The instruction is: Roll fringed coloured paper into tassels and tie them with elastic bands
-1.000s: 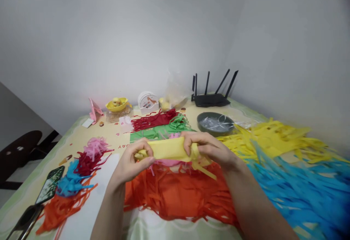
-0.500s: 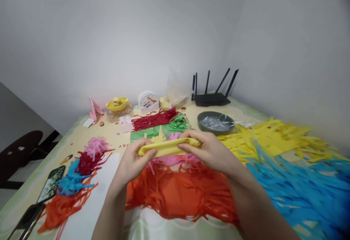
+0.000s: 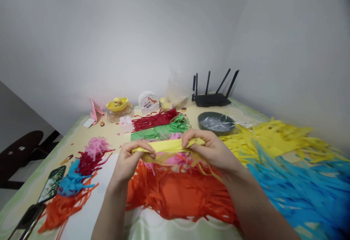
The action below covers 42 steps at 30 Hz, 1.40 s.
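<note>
A strip of yellow tissue paper [image 3: 168,145] is stretched between my two hands, with thin fringe hanging from its right end. My left hand [image 3: 132,158] pinches its left end and my right hand [image 3: 209,148] grips its right end, both closed. Below the hands lies orange fringed paper [image 3: 179,192]. Pink fringed paper [image 3: 177,158] shows partly under the yellow strip. Just beyond are green fringed paper [image 3: 153,132] and dark red fringed paper [image 3: 155,119].
Yellow fringe [image 3: 273,134] and blue fringe [image 3: 298,181] spread at the right. A row of small tassels [image 3: 72,181] lies left, beside a phone [image 3: 51,184]. A dark oval dish [image 3: 216,122] and a black router [image 3: 212,100] stand behind, near a yellow fruit bowl [image 3: 117,105].
The rolled yellow paper has been opened flatter, and loose fringe now hangs below it. My fingers have shifted their hold at both ends.
</note>
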Each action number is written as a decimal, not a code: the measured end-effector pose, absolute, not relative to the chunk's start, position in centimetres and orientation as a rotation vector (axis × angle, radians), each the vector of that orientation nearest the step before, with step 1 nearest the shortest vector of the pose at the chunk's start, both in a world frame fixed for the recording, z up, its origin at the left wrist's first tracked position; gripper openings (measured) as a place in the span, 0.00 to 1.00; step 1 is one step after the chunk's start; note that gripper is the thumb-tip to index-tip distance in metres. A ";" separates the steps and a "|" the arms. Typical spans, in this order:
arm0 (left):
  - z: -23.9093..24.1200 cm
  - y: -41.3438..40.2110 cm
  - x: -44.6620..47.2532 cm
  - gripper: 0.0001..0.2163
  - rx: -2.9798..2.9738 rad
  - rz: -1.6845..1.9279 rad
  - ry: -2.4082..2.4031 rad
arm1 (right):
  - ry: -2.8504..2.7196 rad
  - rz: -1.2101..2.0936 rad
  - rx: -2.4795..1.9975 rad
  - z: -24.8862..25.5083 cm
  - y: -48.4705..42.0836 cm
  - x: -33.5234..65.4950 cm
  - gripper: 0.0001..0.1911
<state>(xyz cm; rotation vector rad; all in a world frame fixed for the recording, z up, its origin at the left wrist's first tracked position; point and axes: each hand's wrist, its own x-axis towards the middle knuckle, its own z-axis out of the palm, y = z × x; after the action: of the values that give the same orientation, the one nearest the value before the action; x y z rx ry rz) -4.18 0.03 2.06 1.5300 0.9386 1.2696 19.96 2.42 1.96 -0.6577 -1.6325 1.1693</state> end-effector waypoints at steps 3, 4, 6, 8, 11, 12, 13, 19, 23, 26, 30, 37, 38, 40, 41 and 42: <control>2.0 0.1 -4.3 0.05 1.526 1.259 0.918 | -1.687 1.113 -0.655 1.8 2.5 20.1 0.06; 2.0 0.0 -4.3 0.03 1.530 1.251 0.911 | -1.716 1.082 -0.643 1.7 2.5 20.1 0.06; 2.2 -0.1 -4.1 0.05 1.555 1.239 0.936 | -1.777 0.997 -0.627 1.8 2.4 20.2 0.09; 2.5 -0.3 -3.8 0.08 1.609 1.230 1.024 | -1.833 0.886 -0.661 1.9 2.3 20.2 0.11; 2.9 -0.5 -3.4 0.10 1.704 1.241 1.135 | -1.892 0.733 -0.789 2.2 2.0 20.1 0.11; 2.9 -0.5 -3.3 0.09 1.730 1.264 1.157 | -1.898 0.700 -0.828 2.2 1.9 20.1 0.08; 3.0 -0.5 -3.3 0.07 1.750 1.284 1.177 | -1.902 0.672 -0.858 2.3 1.8 20.1 0.05; 3.2 -0.2 -4.1 0.07 1.960 1.104 1.318 | -1.963 0.595 -1.030 2.4 1.5 20.1 0.07; 3.2 -0.2 -3.7 0.12 2.276 1.008 1.366 | -1.972 0.619 -1.067 2.3 1.7 20.0 0.06; 2.7 -0.3 -2.6 0.16 2.381 0.962 1.328 | -2.020 0.671 -1.030 2.2 1.7 19.9 0.06; 2.5 -0.2 -2.1 0.10 2.184 0.832 1.357 | -2.025 0.712 -1.039 2.3 1.6 20.0 0.06; 3.2 -0.2 -3.6 0.11 1.636 0.929 1.060 | -1.800 1.090 -0.952 2.7 1.3 19.8 0.09; 3.2 -0.2 -3.7 0.11 1.588 0.964 1.045 | -1.741 1.152 -0.914 2.6 1.4 19.8 0.09; 3.1 -0.3 -3.8 0.11 1.542 1.023 1.011 | -1.653 1.220 -0.832 2.3 1.5 19.7 0.10; 3.0 -0.4 -3.8 0.11 1.529 1.050 0.983 | -1.624 1.236 -0.791 2.2 1.6 19.6 0.10; 2.9 -0.4 -3.8 0.10 1.519 1.079 0.952 | -1.600 1.244 -0.748 2.0 1.7 19.6 0.10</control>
<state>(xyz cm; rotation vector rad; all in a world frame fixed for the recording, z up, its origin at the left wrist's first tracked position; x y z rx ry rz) -3.84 -0.43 2.93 1.5190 0.9519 1.0786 19.59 1.70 2.03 -0.7484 -1.5999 1.2441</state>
